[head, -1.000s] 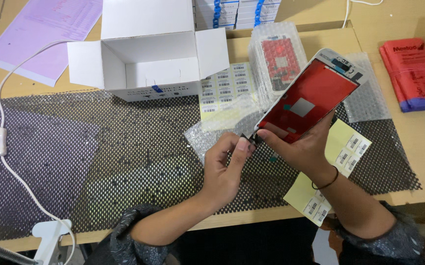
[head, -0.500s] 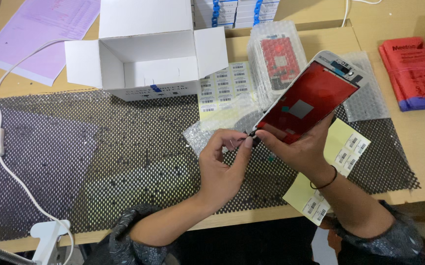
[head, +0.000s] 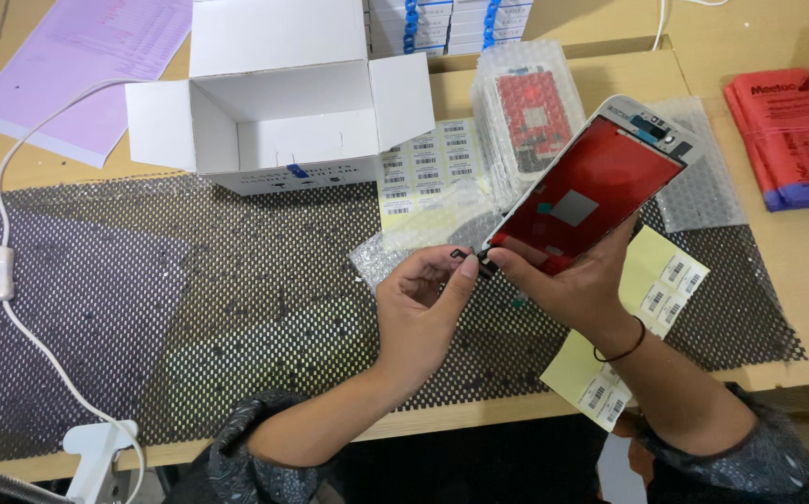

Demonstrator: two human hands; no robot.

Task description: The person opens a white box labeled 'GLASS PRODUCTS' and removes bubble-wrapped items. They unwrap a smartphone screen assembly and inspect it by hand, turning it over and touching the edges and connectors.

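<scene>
Right hand (head: pixel 577 285) gripping phone screen panel (head: pixel 586 187), red back side up, tilted above black mesh mat (head: pixel 236 308) on table (head: pixel 796 252). Left hand (head: pixel 423 308) pinching small black flex tab (head: pixel 465 254) at panel's lower corner, grip clenched on it. Looks like inspecting or peeling step. Next move probably needing steady, gentle pull, panel kept still. Open white box (head: pixel 278 103) sitting behind.

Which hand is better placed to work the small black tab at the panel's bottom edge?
Left, probably. The left hand already pinches the black tab, while the right hand supports the red screen panel.
</scene>
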